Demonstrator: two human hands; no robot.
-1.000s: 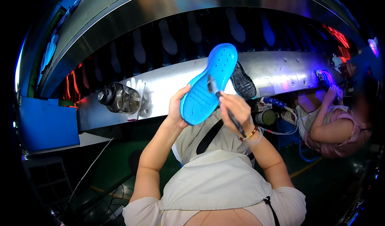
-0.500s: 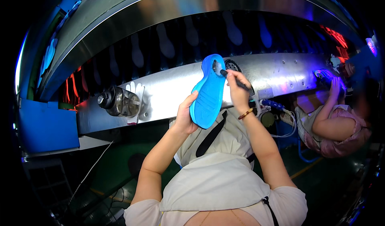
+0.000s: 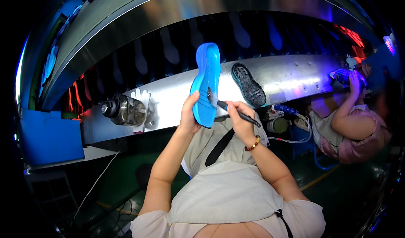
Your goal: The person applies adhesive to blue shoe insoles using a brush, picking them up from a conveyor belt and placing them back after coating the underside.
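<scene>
My left hand is closed on the edge of a blue shoe sole, holding it tilted with its inner face toward my right hand. In my right hand is a brush with a black handle, gripped between thumb and fingers. Its pale bristles touch the lower middle part of the sole, beside a small dark spot. Just right of the blue sole, a black shoe sole with a perforated heel lies on the metal bench.
The metal bench runs across in front of me. Left on it are a dark-lidded bottle and a white glove. Behind the bench, dark soles hang or lie in a row. A co-worker sits at the right.
The brush has moved from the blue sole's far end down to its nearer part. The sole has shifted left and turned, uncovering the black sole on the bench.
</scene>
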